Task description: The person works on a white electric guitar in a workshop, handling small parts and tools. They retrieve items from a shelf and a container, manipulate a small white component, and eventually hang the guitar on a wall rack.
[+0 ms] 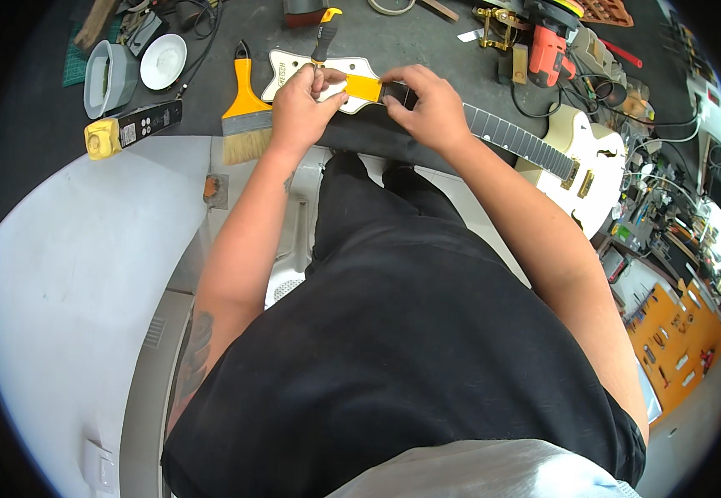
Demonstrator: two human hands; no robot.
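A white electric guitar (pixel 586 170) lies across the bench, its dark fretted neck (pixel 514 135) running left to a white headstock (pixel 287 68). A flat yellow strip (pixel 364 88) covers the neck just beside the headstock. My left hand (pixel 301 106) is closed at the strip's left end, fingertips pinching its edge. My right hand (pixel 428 106) curls over the neck at the strip's right end, thumb on the near side and fingers on the far side. Beyond my left hand a black-and-yellow handled tool (pixel 325 37) reaches over the headstock; its tip is hidden.
Left of the headstock lies a wide yellow-handled brush (pixel 246 104). Farther left are a grey plastic tub (pixel 110 79), a white dish (pixel 163 61) and a black box (pixel 151 120) with a yellow block (pixel 103 139). A red power tool (pixel 547 54) with cables stands at the back right.
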